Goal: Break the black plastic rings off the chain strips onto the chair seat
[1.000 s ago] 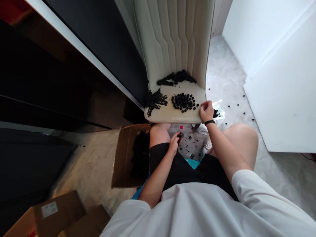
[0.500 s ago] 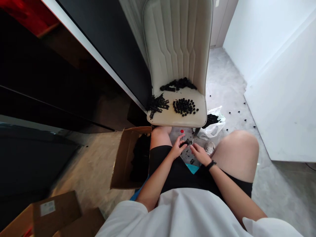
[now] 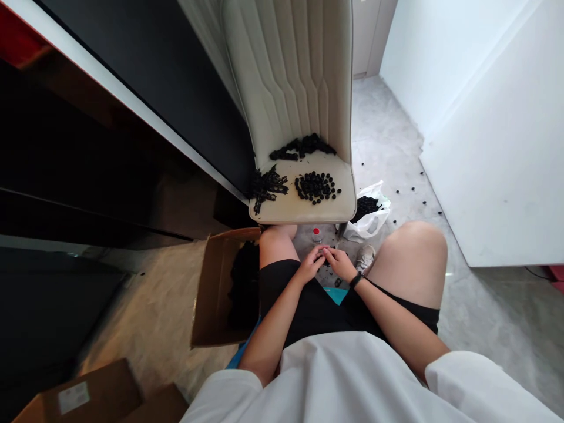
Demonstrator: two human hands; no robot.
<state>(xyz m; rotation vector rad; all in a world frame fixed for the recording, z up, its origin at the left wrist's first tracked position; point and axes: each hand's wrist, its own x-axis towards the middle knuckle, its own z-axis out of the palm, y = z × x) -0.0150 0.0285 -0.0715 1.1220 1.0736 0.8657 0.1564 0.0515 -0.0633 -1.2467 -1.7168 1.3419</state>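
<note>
Where the two hands meet low between the bare knees, the left hand point(image 3: 309, 267) and right hand point(image 3: 340, 264) curl narrow, fingertips touching each other. Whether they pinch anything I cannot tell, since the spot is too small and hidden. A slim black wristband point(image 3: 356, 279) circles the right wrist. Just under the hands, small black scraps point(image 3: 336, 282) lie on the pale floor, and a little bottle with a red cap point(image 3: 316, 234) stands just beyond them.

Farther off is a cream padded chair point(image 3: 282, 208) with a ribbed, stitched back. Its smooth seat carries a flat heap of round black pieces point(image 3: 314, 186), a tangle of black strips point(image 3: 265, 185) at the left edge and a lumpy dark pile point(image 3: 302, 147) against the backrest. Right of the seat, a crumpled white plastic bag point(image 3: 376, 217) holds more black bits. On the left, an open cardboard box point(image 3: 214, 294) with dull brown flaps holds dark contents.
</note>
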